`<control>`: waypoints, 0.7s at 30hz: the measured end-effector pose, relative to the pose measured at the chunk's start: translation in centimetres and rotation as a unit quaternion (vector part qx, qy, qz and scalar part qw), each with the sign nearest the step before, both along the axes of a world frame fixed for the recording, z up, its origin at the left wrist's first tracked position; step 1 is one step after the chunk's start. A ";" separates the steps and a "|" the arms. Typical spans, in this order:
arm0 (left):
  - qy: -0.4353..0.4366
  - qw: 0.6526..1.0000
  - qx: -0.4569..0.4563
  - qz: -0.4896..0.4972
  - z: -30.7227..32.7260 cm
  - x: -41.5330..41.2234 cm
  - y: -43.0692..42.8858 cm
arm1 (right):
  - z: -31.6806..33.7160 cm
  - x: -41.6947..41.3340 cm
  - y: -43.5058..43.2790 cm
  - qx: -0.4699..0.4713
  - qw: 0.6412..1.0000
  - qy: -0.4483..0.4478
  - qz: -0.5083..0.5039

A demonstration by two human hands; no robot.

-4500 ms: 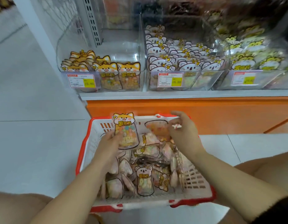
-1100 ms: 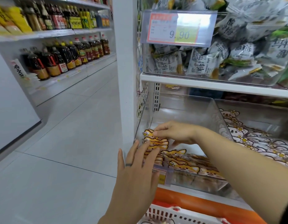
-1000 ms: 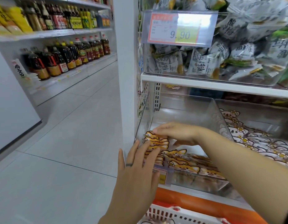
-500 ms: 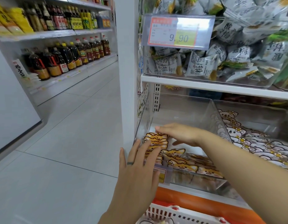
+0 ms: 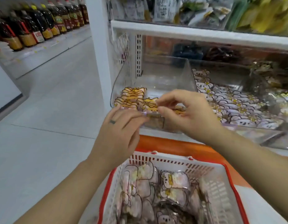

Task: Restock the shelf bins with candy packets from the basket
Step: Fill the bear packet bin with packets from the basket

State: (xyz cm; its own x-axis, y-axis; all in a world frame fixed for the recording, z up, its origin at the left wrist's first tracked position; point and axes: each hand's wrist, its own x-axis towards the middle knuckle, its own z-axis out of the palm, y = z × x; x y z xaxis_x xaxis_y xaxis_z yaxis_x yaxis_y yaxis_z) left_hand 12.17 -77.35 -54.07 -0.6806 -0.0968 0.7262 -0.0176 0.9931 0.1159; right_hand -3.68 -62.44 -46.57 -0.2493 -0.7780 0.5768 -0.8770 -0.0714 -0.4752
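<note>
Both at bin [image 5: 124, 78] rim — left hand [image 5: 119, 135] flat, right hand [image 5: 188, 117] curled over packets [image 5: 133, 96], grip unclear.

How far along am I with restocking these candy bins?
Partway. The left bin has orange cat packets only at its front; the bear packets beside it look well stocked. The left hand and right hand are at that bin's front edge, no packet clearly held. The basket holds many candy packets to shelve.
</note>
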 end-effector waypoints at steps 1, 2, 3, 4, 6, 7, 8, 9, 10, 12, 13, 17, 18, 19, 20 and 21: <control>-0.018 1.000 -0.003 -0.026 -1.0 0.4 1.0 | -1.7 1.2 2.1 0.006 1.000 -0.006 0.013; -0.052 0.997 -0.001 -0.050 -2.5 0.8 1.8 | -3.9 2.2 4.3 0.032 0.999 -0.022 0.022; -0.098 0.993 -0.004 -0.064 -4.0 1.1 2.6 | -6.4 2.9 6.3 0.068 0.996 -0.044 0.023; -0.166 0.984 -0.005 -0.069 -5.6 1.4 3.3 | -8.9 3.2 8.1 0.114 0.991 -0.073 0.018; -0.340 0.938 0.013 -0.063 -8.8 1.9 4.2 | -13.9 3.1 10.6 0.227 0.966 -0.125 -0.007; -0.425 0.903 0.020 -0.055 -10.3 2.3 4.5 | -16.1 2.7 11.4 0.288 0.947 -0.137 -0.021; -0.492 0.870 0.011 -0.045 -11.7 2.6 4.8 | -18.0 2.3 12.0 0.343 0.928 -0.140 -0.032; -0.543 0.839 -0.012 -0.033 -12.9 3.0 5.1 | -19.8 1.9 12.5 0.390 0.910 -0.138 -0.038; -0.583 0.811 -0.037 -0.019 -14.0 3.2 5.3 | -21.3 1.6 12.7 0.428 0.893 -0.137 -0.038; -0.643 0.763 -0.063 0.013 -15.4 3.5 5.6 | -23.7 1.1 12.7 0.481 0.863 -0.149 -0.038; -0.666 0.742 -0.069 0.024 -15.8 3.5 5.5 | -24.7 0.8 12.5 0.498 0.850 -0.164 -0.040; -0.707 0.700 -0.096 0.020 -16.4 3.1 5.0 | -29.1 -1.0 11.6 0.558 0.800 -0.171 -0.136; -0.711 0.698 -0.086 0.018 -16.4 2.9 4.9 | -30.1 -1.4 11.7 0.572 0.792 -0.124 -0.175; -0.713 0.697 -0.071 0.015 -16.3 2.8 4.9 | -31.1 -1.7 11.9 0.581 0.784 -0.084 -0.201; -0.714 0.698 -0.057 0.012 -16.2 2.6 5.0 | -31.9 -2.0 12.2 0.587 0.778 -0.063 -0.214; -0.713 0.700 -0.046 0.007 -16.1 2.5 5.0 | -32.5 -2.1 12.3 0.591 0.776 -0.055 -0.215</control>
